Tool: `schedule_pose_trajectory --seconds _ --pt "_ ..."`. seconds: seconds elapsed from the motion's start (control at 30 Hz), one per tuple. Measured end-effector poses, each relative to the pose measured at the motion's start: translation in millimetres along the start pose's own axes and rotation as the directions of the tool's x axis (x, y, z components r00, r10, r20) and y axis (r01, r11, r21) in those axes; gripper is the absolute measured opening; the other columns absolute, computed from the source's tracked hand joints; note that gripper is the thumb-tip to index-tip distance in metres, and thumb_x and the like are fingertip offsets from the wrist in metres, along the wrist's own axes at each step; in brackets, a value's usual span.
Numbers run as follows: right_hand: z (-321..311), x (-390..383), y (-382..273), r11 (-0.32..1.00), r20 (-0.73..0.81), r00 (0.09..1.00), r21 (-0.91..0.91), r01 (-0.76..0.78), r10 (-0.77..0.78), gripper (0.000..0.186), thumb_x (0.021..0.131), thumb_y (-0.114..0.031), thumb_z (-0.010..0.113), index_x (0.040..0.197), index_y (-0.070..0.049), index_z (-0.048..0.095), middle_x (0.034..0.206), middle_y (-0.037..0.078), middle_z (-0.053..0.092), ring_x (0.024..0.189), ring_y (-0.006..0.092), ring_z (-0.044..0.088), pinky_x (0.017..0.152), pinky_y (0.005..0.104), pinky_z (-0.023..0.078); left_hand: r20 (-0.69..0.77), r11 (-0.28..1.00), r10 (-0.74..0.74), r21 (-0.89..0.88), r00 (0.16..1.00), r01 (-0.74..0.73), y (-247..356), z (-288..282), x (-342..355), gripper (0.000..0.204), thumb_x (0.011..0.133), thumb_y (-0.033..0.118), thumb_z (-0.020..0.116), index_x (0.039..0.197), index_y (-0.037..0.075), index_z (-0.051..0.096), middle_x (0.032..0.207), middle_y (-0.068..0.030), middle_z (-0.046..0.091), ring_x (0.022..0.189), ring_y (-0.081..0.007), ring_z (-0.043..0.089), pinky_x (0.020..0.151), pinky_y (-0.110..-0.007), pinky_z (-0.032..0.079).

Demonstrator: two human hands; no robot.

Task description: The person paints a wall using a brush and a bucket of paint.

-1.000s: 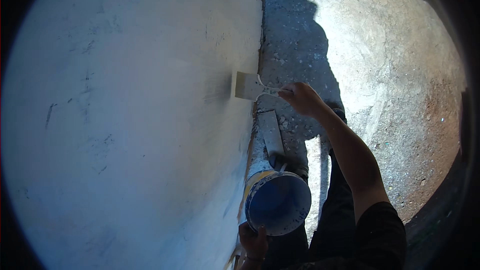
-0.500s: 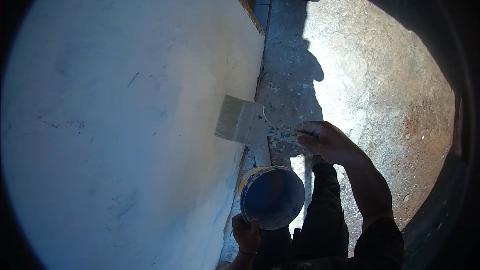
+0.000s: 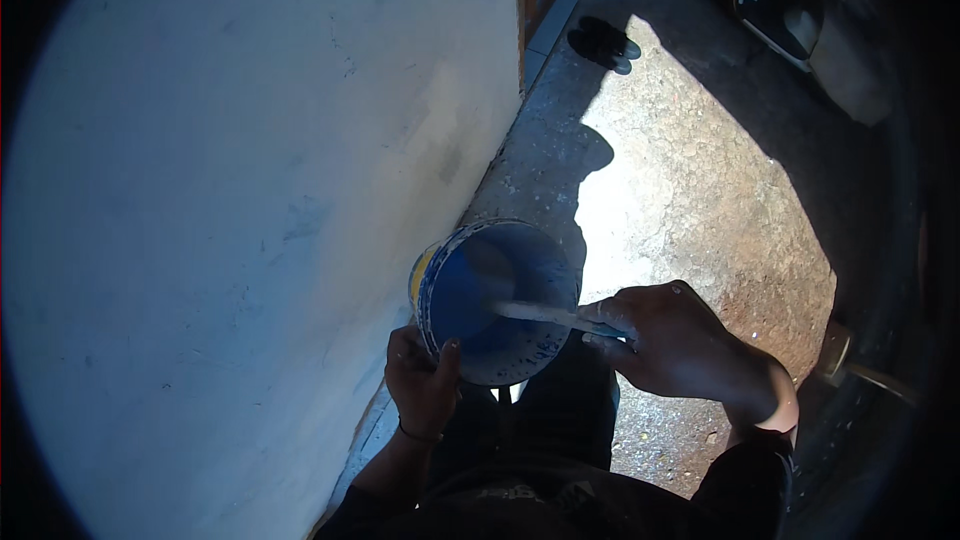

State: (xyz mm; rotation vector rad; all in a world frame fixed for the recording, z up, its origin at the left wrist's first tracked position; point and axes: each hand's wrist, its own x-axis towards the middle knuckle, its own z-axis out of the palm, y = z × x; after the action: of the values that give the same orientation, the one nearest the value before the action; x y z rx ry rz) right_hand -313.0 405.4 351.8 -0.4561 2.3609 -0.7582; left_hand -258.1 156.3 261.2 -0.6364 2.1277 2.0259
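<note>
Brush (image 3: 540,313) moved to bucket (image 3: 548,268), in right fingers (image 3: 612,314).

Contrast runs high: harsh sun hits floor (image 3: 720,210) right of bucket (image 3: 548,265), nearly blown out just beside it; hard-edged shadow falls beyond bucket. Wall (image 3: 230,190) left of bucket is dim, bluish. Bucket interior reads dark, murky. Fisheye distortion, black vignette well out around bucket.

A big, pale wall (image 3: 250,190) is standing on the left. Sunlight (image 3: 680,160) is shining on the rough ground (image 3: 740,260), and shade (image 3: 545,160) is lying beside the wall.
</note>
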Motion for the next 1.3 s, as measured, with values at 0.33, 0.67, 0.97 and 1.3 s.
schedule_pose_trajectory --seconds 0.33,0.67,0.97,1.3 --pt "29 -9 -83 0.963 -0.483 0.835 -0.076 0.259 -0.263 0.025 0.076 -0.013 0.064 0.096 -0.001 0.057 0.091 0.013 0.057 0.081 0.0275 0.061 0.068 0.0334 0.05 0.007 0.956 0.292 -0.038 0.956 -0.292 55 -30 -55 0.03 0.076 0.0 0.064 0.097 -0.004 0.043 0.066 -0.0077 0.059 0.056 -0.0046 0.053 0.049 -0.016 0.038" --pt "-8 -51 -116 0.886 -0.409 0.808 -0.007 0.463 -0.425 0.024 0.077 -0.014 0.062 0.098 -0.003 0.059 0.099 0.013 0.058 0.089 0.0298 0.061 0.075 0.0342 0.049 -0.088 0.866 0.463 -0.17 0.882 -0.471 100 -35 -100 0.025 0.079 -0.001 0.059 0.096 -0.004 0.041 0.079 -0.0089 0.058 0.067 -0.0056 0.053 0.061 -0.018 0.041" --pt "-4 -70 -150 0.749 -0.145 0.743 -0.263 0.608 -0.654 0.039 0.063 0.004 0.063 0.102 -0.005 0.06 0.104 0.009 0.058 0.095 0.0262 0.057 0.081 0.0339 0.048 -0.158 0.776 0.567 -0.228 0.809 -0.588 113 -50 -130 0.026 0.079 -0.002 0.059 0.097 -0.006 0.041 0.08 -0.0089 0.058 0.07 -0.0079 0.054 0.065 -0.019 0.043" --pt "3 -68 -169 0.747 -0.1 0.764 -0.32 0.582 -0.638 0.032 0.064 -0.004 0.068 0.096 -0.004 0.061 0.096 0.01 0.06 0.088 0.0273 0.059 0.076 0.0336 0.049 -0.166 0.757 0.594 -0.215 0.787 -0.617 105 -63 -141 0.024 0.078 -0.003 0.059 0.097 -0.005 0.043 0.08 -0.0078 0.058 0.071 -0.0066 0.053 0.064 -0.018 0.042"
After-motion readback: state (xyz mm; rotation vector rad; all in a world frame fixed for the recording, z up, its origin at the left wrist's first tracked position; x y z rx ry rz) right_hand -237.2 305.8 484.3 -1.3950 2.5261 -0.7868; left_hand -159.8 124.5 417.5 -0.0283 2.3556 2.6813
